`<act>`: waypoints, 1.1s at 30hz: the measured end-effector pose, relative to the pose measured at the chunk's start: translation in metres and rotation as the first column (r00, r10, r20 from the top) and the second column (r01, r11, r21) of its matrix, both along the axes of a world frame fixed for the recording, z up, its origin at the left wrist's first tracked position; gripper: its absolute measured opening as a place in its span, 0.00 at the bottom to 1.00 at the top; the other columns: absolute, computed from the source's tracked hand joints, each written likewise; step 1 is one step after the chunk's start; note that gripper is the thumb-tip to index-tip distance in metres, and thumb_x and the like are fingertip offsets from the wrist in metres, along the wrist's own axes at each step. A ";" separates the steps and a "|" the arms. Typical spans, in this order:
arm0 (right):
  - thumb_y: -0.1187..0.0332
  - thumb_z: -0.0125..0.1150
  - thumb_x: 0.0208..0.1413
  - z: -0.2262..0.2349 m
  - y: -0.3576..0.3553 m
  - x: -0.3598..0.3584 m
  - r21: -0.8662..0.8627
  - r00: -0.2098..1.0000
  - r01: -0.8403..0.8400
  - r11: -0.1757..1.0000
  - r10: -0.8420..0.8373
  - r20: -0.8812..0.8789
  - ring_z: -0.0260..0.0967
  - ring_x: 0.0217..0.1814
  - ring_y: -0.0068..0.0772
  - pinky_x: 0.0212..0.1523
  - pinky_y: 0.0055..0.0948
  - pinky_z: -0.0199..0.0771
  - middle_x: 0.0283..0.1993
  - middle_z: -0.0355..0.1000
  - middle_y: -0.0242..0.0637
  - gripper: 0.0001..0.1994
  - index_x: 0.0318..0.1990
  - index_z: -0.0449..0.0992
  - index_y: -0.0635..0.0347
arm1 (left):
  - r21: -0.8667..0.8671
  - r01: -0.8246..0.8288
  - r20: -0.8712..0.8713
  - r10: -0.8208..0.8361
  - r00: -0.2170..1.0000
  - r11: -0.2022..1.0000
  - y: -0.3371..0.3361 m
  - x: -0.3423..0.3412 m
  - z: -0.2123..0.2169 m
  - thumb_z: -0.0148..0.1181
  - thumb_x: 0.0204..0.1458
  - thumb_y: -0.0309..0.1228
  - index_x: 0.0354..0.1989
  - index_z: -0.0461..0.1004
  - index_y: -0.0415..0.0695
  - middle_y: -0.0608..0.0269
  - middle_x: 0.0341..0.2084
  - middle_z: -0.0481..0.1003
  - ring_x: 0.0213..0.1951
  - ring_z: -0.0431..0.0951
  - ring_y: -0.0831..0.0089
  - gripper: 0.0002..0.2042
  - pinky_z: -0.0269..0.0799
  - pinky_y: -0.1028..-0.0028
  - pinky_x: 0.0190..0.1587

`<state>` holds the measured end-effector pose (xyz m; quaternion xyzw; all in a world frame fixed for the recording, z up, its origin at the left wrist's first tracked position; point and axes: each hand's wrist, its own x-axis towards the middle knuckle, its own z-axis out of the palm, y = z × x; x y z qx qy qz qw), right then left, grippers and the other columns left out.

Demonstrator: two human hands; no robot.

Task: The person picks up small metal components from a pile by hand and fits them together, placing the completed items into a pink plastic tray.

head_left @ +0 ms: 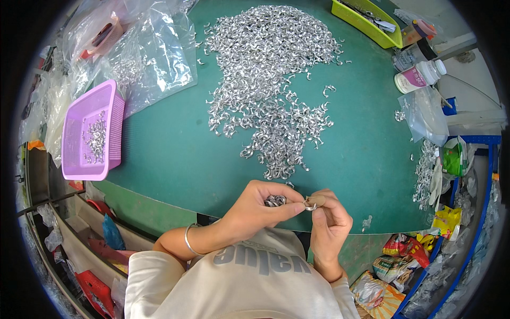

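The left hand (255,204) is cupped around a small clutch of clips (275,200), while the right hand (326,212) pinches a single clip (310,206) between thumb and fingertips, the two hands touching at the near edge of the desk (170,154). Just beyond them a big pile (271,80) of the same metal pieces lies unsorted. The pink basket (90,133) well to the left holds only a thin scatter, so most of the work looks left.

Cream printed tee (silver bangle (187,240))
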<state>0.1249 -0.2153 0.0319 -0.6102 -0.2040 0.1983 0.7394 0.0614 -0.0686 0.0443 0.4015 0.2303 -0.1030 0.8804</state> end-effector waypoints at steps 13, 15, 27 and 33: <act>0.83 0.57 0.41 -0.006 -0.002 0.007 -0.235 0.984 0.054 0.970 -0.012 0.178 0.63 0.32 0.32 0.33 0.26 0.63 0.28 0.69 0.39 0.05 0.29 0.72 0.69 | -0.670 0.135 -0.004 -0.186 0.982 0.730 0.004 0.002 -0.031 0.47 0.49 0.27 0.27 0.67 0.38 0.68 0.17 0.62 0.17 0.57 0.86 0.05 0.47 0.85 0.14; 0.82 0.58 0.41 -0.012 -0.002 0.015 -0.345 0.963 0.148 0.927 -0.056 0.262 0.63 0.32 0.33 0.33 0.27 0.63 0.29 0.69 0.39 0.05 0.29 0.72 0.68 | -0.676 0.135 0.041 -0.147 0.988 0.725 0.002 0.000 -0.036 0.46 0.48 0.27 0.26 0.66 0.38 0.65 0.18 0.63 0.17 0.58 0.85 0.05 0.47 0.84 0.13; 0.79 0.57 0.45 -0.044 0.004 0.036 -0.415 0.984 0.153 0.897 -0.099 0.149 0.61 0.30 0.25 0.31 0.22 0.60 0.29 0.68 0.34 0.04 0.30 0.72 0.65 | -0.180 -0.074 -0.061 0.064 0.996 0.981 -0.003 -0.004 -0.044 0.51 0.49 0.30 0.28 0.71 0.35 0.67 0.17 0.65 0.18 0.59 0.83 0.09 0.49 0.82 0.15; 0.77 0.48 0.51 -0.022 -0.003 0.021 0.292 0.677 -0.002 0.956 0.216 -0.703 0.63 0.35 0.26 0.39 0.24 0.62 0.35 0.68 0.37 0.08 0.38 0.70 0.68 | 0.318 -0.274 0.202 0.218 0.955 0.908 -0.015 0.006 -0.037 0.59 0.43 0.22 0.33 0.75 0.37 0.71 0.18 0.66 0.23 0.62 0.86 0.07 0.59 0.84 0.24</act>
